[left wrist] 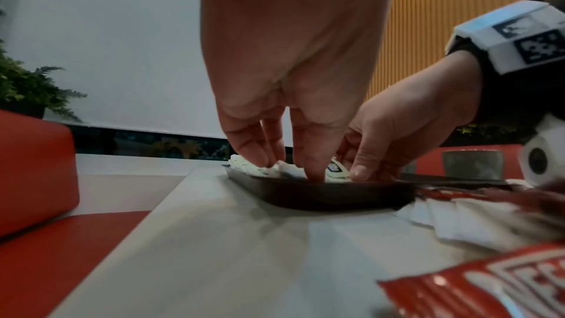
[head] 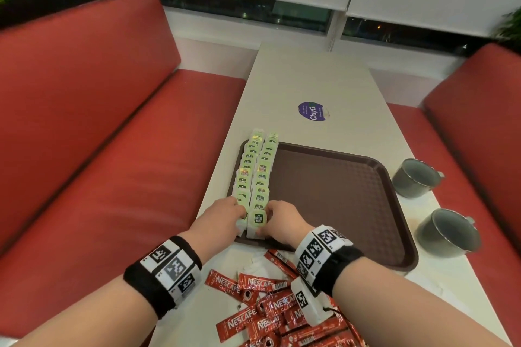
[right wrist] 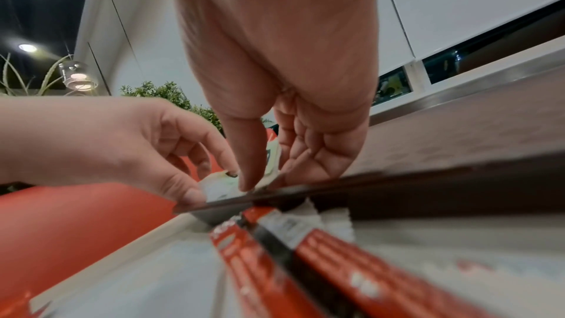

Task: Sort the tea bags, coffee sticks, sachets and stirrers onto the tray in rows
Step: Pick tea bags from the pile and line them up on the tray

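Two rows of green tea bags (head: 255, 175) lie along the left side of the brown tray (head: 338, 205). My left hand (head: 239, 213) pinches the nearest tea bag of the left row (right wrist: 214, 188) at the tray's near rim (left wrist: 321, 195). My right hand (head: 267, 217) holds the nearest tea bag of the right row (head: 259, 218) between thumb and fingers, seen upright in the right wrist view (right wrist: 272, 156). A pile of red coffee sticks (head: 267, 304) lies on the table under my right wrist, with white sachets (head: 259, 265) beside it. No stirrers show.
Two grey metal cups (head: 414, 177) (head: 448, 234) stand right of the tray. A purple round sticker (head: 313, 111) is on the white table (head: 310, 79) beyond it. Red bench seats (head: 112, 163) flank the narrow table.
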